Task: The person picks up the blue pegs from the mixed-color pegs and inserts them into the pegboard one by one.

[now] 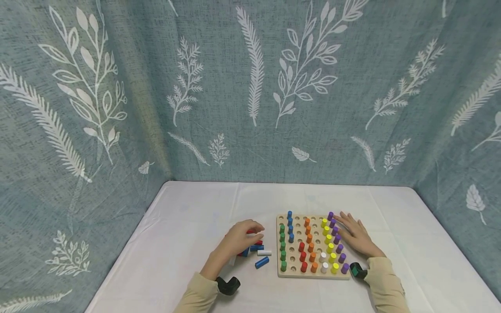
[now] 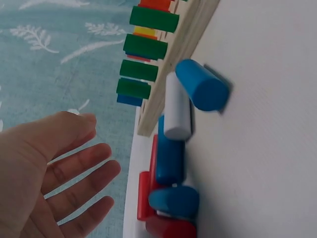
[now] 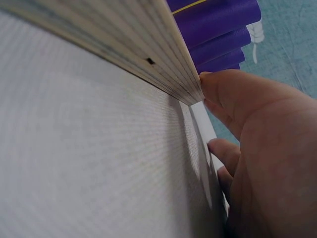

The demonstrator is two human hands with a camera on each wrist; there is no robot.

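Observation:
A wooden pegboard (image 1: 292, 275) lies on the table, bearing columns of green pegs (image 1: 283, 246), blue pegs (image 1: 290, 229), orange pegs (image 1: 311, 247) and yellow pegs (image 1: 330, 248), plus a purple column (image 1: 339, 248) along its right side. Red pegs (image 1: 303, 257) and white pegs (image 1: 324, 268) stand near its front. Left of the board, my left hand (image 1: 239, 238) hovers over loose pegs, fingers spread and bent, holding nothing in the left wrist view. My right hand (image 1: 358, 238) lies at the board's right edge, its thumb (image 3: 223, 89) touching that edge beside the purple pegs.
Beside the board lie a loose blue peg (image 1: 262, 262), a white peg (image 2: 177, 109) and several red and blue pegs (image 2: 170, 153), partly under the left hand in the head view. White cloth (image 1: 211, 204) covers the table. A patterned curtain (image 1: 235, 152) hangs behind.

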